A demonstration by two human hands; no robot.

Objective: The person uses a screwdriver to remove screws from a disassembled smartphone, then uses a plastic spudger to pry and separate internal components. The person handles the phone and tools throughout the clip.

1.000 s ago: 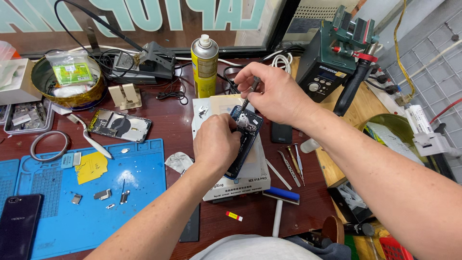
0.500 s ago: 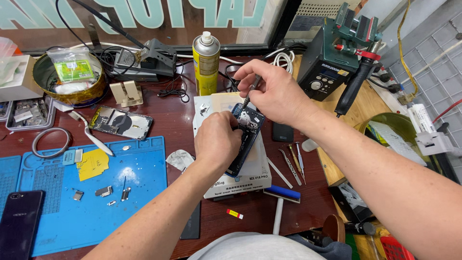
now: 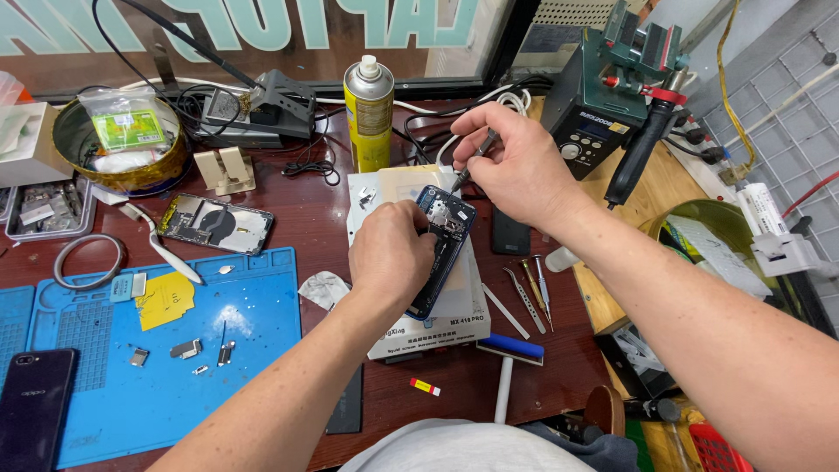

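An opened dark blue phone (image 3: 447, 229) with its insides showing lies on a white heating pad (image 3: 463, 301) in the middle of the bench. My left hand (image 3: 391, 253) rests on the phone's left side and pins it down. Just above it, my right hand (image 3: 516, 166) pinches a thin screwdriver (image 3: 472, 163) whose tip touches the phone's upper end.
A blue work mat (image 3: 253, 350) at the left carries small metal parts and a yellow sticker (image 3: 166, 299). Another opened phone (image 3: 216, 224), a yellow spray can (image 3: 369, 114), a soldering stand (image 3: 262, 109), a green hot-air station (image 3: 612, 96), tweezers (image 3: 529, 297), and a dark phone (image 3: 35, 411) lie around.
My right hand has shifted slightly on the screwdriver at the phone's top end. The left hand keeps its hold on the phone.
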